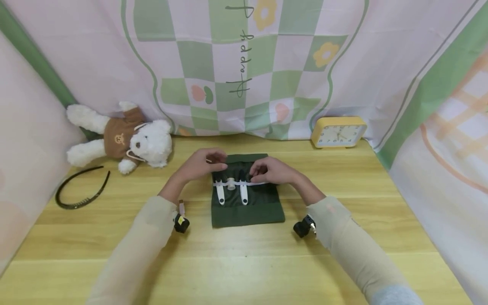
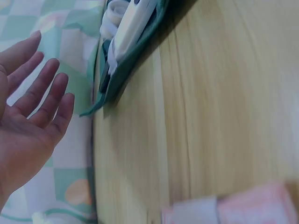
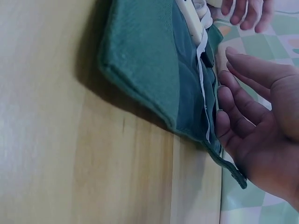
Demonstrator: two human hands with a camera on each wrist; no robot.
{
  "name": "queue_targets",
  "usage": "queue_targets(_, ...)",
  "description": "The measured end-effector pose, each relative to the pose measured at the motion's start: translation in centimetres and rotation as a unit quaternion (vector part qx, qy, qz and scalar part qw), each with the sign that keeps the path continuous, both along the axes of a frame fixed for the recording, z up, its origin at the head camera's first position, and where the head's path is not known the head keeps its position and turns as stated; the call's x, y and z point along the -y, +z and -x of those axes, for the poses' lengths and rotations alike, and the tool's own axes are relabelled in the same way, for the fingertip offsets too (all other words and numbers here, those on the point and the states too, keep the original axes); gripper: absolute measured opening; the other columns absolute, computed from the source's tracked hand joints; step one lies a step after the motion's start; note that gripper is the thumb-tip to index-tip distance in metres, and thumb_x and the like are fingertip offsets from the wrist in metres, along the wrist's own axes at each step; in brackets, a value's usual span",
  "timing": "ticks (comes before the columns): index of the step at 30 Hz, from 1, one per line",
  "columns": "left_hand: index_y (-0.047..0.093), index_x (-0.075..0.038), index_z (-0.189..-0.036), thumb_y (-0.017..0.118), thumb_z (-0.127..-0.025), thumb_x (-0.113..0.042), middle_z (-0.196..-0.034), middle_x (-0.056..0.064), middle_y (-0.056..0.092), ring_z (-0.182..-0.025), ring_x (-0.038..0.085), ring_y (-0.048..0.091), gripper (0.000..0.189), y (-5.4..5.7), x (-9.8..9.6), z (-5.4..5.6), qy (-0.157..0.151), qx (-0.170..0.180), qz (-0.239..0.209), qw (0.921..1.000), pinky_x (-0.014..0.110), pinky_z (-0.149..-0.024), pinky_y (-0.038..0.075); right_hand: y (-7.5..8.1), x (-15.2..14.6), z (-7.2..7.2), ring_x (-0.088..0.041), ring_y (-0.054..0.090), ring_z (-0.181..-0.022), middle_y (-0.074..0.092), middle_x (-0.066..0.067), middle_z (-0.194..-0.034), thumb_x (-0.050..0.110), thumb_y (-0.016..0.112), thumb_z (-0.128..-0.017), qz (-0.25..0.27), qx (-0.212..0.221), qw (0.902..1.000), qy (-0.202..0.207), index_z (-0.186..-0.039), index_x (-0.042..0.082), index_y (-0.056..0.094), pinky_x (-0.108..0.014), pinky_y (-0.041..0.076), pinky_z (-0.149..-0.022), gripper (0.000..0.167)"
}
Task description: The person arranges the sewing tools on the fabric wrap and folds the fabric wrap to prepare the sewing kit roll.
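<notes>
A dark green fabric pouch (image 1: pixel 263 215) lies unfolded on the table. Across it runs a white elastic band (image 1: pixel 260 184), under which two white-handled tools (image 1: pixel 244 195) with dark upper ends are tucked. Between them sits a small white rolled item (image 1: pixel 231 184), its kind unclear. My left hand (image 1: pixel 201 164) hovers at the pouch's upper left, and the left wrist view shows its fingers spread and holding nothing. Over the upper right of the pouch is my right hand (image 1: pixel 277 170). In the right wrist view its loosely bent fingers (image 3: pixel 238 107) are beside the fabric edge, gripping nothing visible.
A white plush bear (image 1: pixel 152 144) in a brown top lies at the back left, with a black headband (image 1: pixel 81 203) in front of it. A yellow clock (image 1: pixel 338 132) stands at the back right. Patterned cloth (image 1: pixel 244 63) hangs behind the wooden table (image 1: pixel 236 271).
</notes>
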State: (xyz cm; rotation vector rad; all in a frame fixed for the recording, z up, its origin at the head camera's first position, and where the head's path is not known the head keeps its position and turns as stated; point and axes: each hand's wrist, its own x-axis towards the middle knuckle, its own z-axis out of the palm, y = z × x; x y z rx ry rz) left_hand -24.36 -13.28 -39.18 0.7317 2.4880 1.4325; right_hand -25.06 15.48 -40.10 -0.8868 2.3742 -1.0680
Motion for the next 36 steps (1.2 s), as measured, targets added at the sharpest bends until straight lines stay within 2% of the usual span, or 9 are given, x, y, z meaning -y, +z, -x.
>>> queue_targets(7,0.063,0.003,-0.13,0.071,-0.098,-0.017,-0.123,0.021,0.065,-0.111,0.029,0.061,0.039,0.2,2.4,-0.8,0.013,0.016,0.004,0.9998,0.046,-0.094,0.05,0.1,-0.4,-0.2,-0.019,0.064,-0.085,0.069,-0.004,-0.094,0.011,0.075,-0.093,-0.012,0.008,0.9999,-0.009,-0.105,0.002,0.072,-0.034,0.053,-0.075,0.015)
queue_targets(16,0.065,0.005,-0.126,0.071,-0.096,-0.012,-0.116,0.02,0.068,-0.106,0.03,0.063,0.034,0.5,4.4,-1.9,0.019,-0.002,-0.001,0.9998,0.047,-0.094,0.05,-0.2,-0.7,-0.2,-0.018,0.064,-0.085,0.07,-0.004,-0.095,0.01,0.075,-0.093,-0.005,0.008,0.9999,-0.01,-0.105,0.001,0.072,-0.032,0.053,-0.074,0.015)
queue_targets(21,0.064,0.006,-0.127,0.071,-0.097,-0.012,-0.119,0.022,0.067,-0.107,0.031,0.063,0.036,0.3,5.8,-2.7,0.022,0.0,0.015,0.9996,0.048,-0.096,0.05,-0.3,-0.8,-0.2,-0.019,0.064,-0.084,0.07,-0.004,-0.094,0.009,0.076,-0.092,-0.003,0.006,0.9999,-0.009,-0.104,0.001,0.072,-0.032,0.053,-0.074,0.015)
queue_targets(29,0.062,0.004,-0.132,0.072,-0.097,-0.021,-0.123,0.021,0.065,-0.111,0.031,0.061,0.043,-0.3,8.4,-3.8,0.051,0.027,0.024,0.9981,0.048,-0.094,0.05,-0.5,-0.9,-0.2,-0.019,0.065,-0.086,0.07,-0.005,-0.097,0.009,0.076,-0.092,0.003,0.007,0.9999,-0.009,-0.107,0.0,0.072,-0.034,0.054,-0.076,0.017)
queue_targets(36,0.062,0.004,-0.131,0.073,-0.096,-0.02,-0.123,0.02,0.065,-0.111,0.032,0.061,0.043,-0.5,10.1,-4.7,0.061,0.026,0.031,0.9973,0.048,-0.096,0.05,-0.5,-1.2,-0.2,-0.02,0.064,-0.085,0.069,-0.007,-0.096,0.009,0.076,-0.091,0.009,-0.002,0.9999,-0.007,-0.106,-0.001,0.072,-0.031,0.053,-0.074,0.018)
